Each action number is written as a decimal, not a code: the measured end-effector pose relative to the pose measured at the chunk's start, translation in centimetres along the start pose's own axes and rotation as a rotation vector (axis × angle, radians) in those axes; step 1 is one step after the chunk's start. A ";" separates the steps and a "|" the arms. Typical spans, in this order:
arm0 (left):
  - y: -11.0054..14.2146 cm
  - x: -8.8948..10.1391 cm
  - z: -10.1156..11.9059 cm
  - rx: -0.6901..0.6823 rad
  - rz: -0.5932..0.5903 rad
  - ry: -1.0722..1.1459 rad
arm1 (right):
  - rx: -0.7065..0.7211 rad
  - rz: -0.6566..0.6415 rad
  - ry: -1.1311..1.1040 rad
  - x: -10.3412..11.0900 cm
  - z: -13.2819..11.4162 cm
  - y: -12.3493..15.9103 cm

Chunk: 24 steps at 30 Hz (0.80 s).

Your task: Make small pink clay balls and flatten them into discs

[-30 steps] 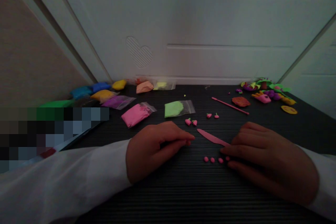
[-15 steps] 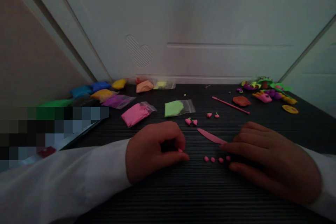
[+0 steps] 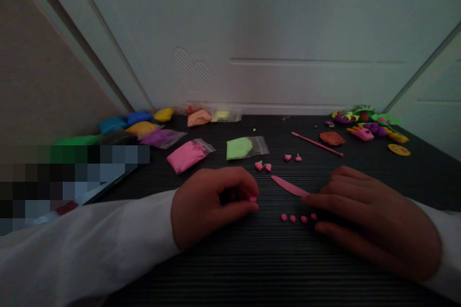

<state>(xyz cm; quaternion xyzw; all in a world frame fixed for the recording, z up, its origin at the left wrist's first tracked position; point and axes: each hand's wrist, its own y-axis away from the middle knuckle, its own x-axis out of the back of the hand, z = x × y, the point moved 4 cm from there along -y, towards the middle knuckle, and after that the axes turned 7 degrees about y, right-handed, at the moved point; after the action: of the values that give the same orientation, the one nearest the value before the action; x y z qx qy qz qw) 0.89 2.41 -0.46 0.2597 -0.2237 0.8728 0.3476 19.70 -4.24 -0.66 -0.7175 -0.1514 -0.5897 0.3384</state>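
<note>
Head camera view: a small pink lump (image 3: 252, 199) is in the left hand (image 3: 207, 206), pinched between the tips of the thumb and the first finger. It is up near the middle, just left of the pink knife (image 3: 289, 186) and a row of four pink balls (image 3: 293, 218). The knife lies flat on the black table (image 3: 216, 278), and its right end goes out of sight under the right hand (image 3: 378, 225). On that hand, the thumb and first finger are apart, and the last ball in the row is by the gap. I cannot tell if the other fingers hold the knife.

Past the knife sit four little pink berries (image 3: 259, 166), in two pairs, and some have green on top. Behind them, to the left, are a green bag (image 3: 239, 148) and a pink bag (image 3: 185, 157), near each other. A purple bag (image 3: 154, 137) lies farther left, with more bags in blue, yellow and orange around it. Over to the right there is a thin pink stick (image 3: 317, 144), then a flat red-orange blob (image 3: 332, 138), a yellow disc (image 3: 398, 149) and a heap of bright toys (image 3: 364, 133). At the back stands a white panel with a striped heart (image 3: 191, 69) on it.
</note>
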 end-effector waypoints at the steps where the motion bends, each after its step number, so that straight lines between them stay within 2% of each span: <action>1: 0.0 0.0 0.1 -0.002 -0.010 -0.013 | -0.003 -0.001 -0.001 0.0 0.0 0.0; 11: -0.1 0.1 0.3 0.024 -0.051 -0.039 | 0.007 0.018 0.032 0.1 0.1 0.1; 16: 0.0 -0.2 0.2 -0.038 -0.039 -0.026 | 0.008 0.050 0.044 0.3 0.0 0.0; 24: 0.8 -1.0 1.3 -0.147 -0.024 -0.025 | 0.037 0.104 0.049 0.6 -0.3 -0.1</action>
<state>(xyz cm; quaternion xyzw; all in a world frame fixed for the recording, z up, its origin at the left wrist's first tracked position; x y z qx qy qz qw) 1.35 0.66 -0.22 0.2471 -0.2882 0.8465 0.3733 19.56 -4.50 -0.03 -0.7032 -0.1165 -0.5859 0.3856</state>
